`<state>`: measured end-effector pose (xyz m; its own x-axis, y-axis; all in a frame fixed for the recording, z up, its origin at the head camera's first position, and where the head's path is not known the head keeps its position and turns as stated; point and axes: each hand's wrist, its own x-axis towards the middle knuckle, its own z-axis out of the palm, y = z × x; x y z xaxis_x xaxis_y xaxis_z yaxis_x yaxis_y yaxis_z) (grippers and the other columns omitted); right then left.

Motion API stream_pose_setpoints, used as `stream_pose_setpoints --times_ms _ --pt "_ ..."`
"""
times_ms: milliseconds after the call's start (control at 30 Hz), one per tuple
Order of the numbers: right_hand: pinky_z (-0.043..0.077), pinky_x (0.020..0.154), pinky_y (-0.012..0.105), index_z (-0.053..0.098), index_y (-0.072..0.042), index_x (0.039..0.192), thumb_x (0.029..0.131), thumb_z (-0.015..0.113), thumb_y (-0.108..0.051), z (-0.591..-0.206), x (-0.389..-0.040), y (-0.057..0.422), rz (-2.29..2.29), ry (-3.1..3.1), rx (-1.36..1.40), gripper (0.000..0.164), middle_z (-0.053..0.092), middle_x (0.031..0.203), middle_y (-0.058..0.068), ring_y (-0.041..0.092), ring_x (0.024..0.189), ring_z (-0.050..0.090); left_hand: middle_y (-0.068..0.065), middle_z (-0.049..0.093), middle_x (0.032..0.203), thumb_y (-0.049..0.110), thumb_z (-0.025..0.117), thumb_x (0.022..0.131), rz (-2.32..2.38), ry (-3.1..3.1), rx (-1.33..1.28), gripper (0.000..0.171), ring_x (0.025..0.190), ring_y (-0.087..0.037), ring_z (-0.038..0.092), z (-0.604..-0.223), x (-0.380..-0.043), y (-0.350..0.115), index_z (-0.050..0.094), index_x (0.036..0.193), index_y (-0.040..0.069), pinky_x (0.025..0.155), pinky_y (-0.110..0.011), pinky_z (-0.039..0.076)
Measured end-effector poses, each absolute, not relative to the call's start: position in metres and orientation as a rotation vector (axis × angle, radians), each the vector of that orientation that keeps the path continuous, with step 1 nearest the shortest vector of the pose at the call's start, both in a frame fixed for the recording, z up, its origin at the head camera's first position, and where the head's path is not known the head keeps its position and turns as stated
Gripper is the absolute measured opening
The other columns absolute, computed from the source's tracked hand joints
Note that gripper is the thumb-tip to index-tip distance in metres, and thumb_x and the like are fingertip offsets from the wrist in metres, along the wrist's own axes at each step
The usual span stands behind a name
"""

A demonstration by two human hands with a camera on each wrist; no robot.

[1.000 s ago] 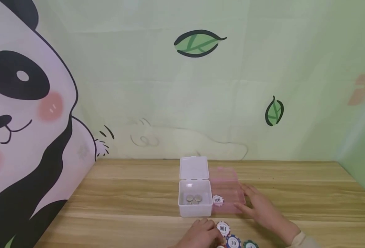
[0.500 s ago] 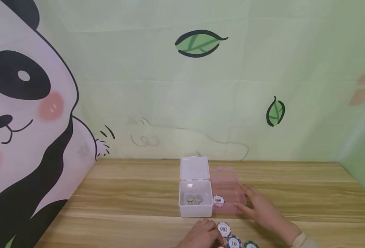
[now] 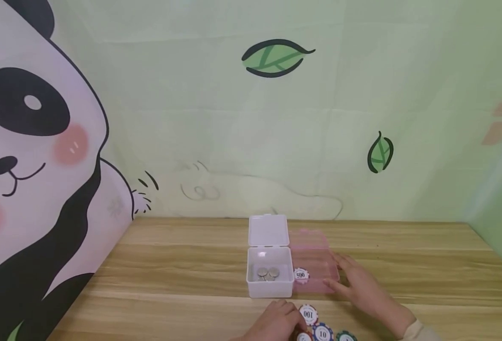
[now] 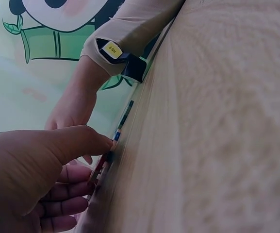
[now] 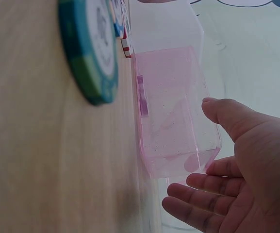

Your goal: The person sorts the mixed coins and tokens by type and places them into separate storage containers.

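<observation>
A: What's the biggest thing there?

B: A pale green wall [image 3: 217, 123] with a huge panda [image 3: 80, 199] drawn on it. In front is a brown wood table [image 3: 170, 265]

A: What's on the table?

B: A white box [image 3: 270, 290] with its lid [image 3: 269, 230] flipped back. Right next to it is a pink see-through box [image 3: 319, 285]

A: Where are the hands?

B: The right hand [image 3: 359, 284] is at the right end of the pink box. Its thumb and fingers are apart, with the box's corner between them. The left hand [image 3: 276, 319] is down in front, right by an orange chip [image 3: 304, 336]. Its fingers are bent, but I can't tell if they pinch that chip

A: Any more chips?

B: Yes! A blue chip marked 10 [image 3: 322, 333] is just beside the orange one, and a chip that says 100 [image 3: 308, 314] is just behind. A green chip [image 3: 346, 336] sits more to the right. A chip that says 500 [image 3: 301, 275] lies inside the pink box, on the side near the white box

A: And the smallest?

B: Round silver coins [image 3: 273, 272], on the bottom of the white box
</observation>
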<state>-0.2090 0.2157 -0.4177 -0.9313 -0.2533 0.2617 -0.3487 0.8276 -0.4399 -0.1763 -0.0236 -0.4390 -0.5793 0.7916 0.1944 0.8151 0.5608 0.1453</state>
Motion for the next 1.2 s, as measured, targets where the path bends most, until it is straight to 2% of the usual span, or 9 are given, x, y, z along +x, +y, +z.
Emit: stream_pose_setpoints --times_ms 367,600,800,1200 --pt "0.042 0.1 0.059 0.041 0.003 0.141 0.088 0.066 -0.036 -0.417 -0.209 0.215 0.738 -2.802 0.485 0.07 0.049 0.136 0.032 0.049 0.12 0.052 0.012 0.062 0.091 0.039 0.075 0.077 -0.291 -2.653 -1.368 0.026 0.089 0.0 0.05 -0.436 -0.175 -0.026 0.068 0.095 0.022 0.082 -0.014 0.038" --pt "0.042 0.1 0.059 0.04 0.002 0.142 0.089 0.065 -0.039 -0.417 -0.21 0.216 0.749 -2.816 0.481 0.071 0.049 0.137 0.031 0.048 0.121 0.052 0.013 0.061 0.091 0.035 0.077 0.075 -0.303 -2.656 -1.359 0.027 0.089 0.001 0.05 -0.433 -0.174 -0.027 0.068 0.096 0.022 0.082 -0.012 0.038" --pt "0.043 0.099 0.059 0.04 0.002 0.142 0.089 0.064 -0.04 -0.417 -0.21 0.216 0.734 -2.821 0.469 0.072 0.049 0.136 0.031 0.047 0.118 0.054 0.012 0.062 0.091 0.032 0.081 0.069 -0.329 -2.655 -1.323 0.03 0.09 0.001 0.05 -0.431 -0.174 -0.026 0.068 0.094 0.021 0.083 -0.013 0.039" --pt "0.041 0.1 0.061 0.039 0.003 0.143 0.089 0.065 -0.039 -0.417 -0.209 0.216 0.764 -2.825 0.475 0.073 0.048 0.136 0.033 0.05 0.119 0.052 0.014 0.059 0.089 0.036 0.083 0.069 -0.442 -2.68 -1.305 0.035 0.084 0.002 0.045 -0.427 -0.173 -0.026 0.065 0.094 0.02 0.077 -0.01 0.035"
